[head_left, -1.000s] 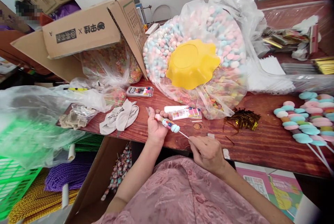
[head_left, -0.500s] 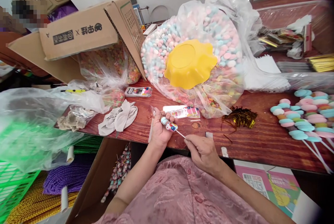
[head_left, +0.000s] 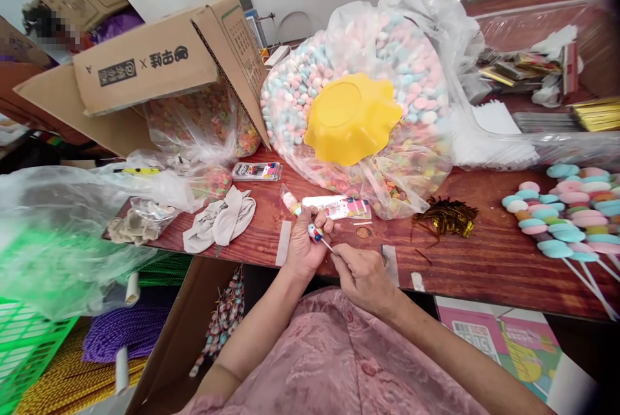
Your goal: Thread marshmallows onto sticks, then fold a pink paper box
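My left hand [head_left: 304, 248] is closed around a candy skewer [head_left: 291, 202] in a clear wrapper printed with a colourful pattern. Its pink-and-white top sticks out past my fingers, while the middle is hidden by them. A white stick comes out of the lower end, and my right hand [head_left: 364, 274] pinches it between thumb and fingers. Just beyond my left hand lie flat printed wrappers [head_left: 334, 207] on the brown wooden table [head_left: 475, 273]. A tuft of gold twist ties [head_left: 445, 216] rests to the right of them.
A big clear bag of pastel candies [head_left: 295, 89] carries a yellow scalloped bowl [head_left: 353, 119]. Left stand an open cardboard box [head_left: 155, 60] and pale cloth gloves [head_left: 220, 218]. Finished-looking candy skewers [head_left: 562, 215] lie at the right. Below left is a green basket [head_left: 29, 337].
My left hand has turned, and the skewer's wrapped top now shows beyond its fingers. My right hand has shifted slightly left with the stick.
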Demonstrator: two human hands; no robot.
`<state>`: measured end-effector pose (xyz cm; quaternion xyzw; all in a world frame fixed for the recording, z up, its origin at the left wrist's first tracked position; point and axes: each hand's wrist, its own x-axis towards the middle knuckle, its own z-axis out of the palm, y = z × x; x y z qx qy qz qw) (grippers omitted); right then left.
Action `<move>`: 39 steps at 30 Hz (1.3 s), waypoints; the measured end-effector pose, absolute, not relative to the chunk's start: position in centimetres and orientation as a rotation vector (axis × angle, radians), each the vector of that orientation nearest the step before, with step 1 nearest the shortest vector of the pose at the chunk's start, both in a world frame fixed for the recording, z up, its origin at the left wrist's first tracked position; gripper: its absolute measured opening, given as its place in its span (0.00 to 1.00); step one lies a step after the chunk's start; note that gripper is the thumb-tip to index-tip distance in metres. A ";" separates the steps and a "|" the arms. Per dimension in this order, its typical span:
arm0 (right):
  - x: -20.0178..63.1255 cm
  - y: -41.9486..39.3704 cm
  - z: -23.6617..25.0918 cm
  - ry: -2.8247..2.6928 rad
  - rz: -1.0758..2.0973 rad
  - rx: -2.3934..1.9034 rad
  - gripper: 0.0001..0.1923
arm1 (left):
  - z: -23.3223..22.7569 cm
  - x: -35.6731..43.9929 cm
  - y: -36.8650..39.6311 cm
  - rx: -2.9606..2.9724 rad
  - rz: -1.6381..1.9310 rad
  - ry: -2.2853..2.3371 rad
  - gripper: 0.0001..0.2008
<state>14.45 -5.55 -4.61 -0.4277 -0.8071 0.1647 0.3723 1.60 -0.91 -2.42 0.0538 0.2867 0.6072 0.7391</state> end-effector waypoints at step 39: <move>14.7 -4.1 -5.3 -1.995 0.073 -1.089 0.14 | -4.0 3.9 -2.7 0.564 1.109 0.806 0.19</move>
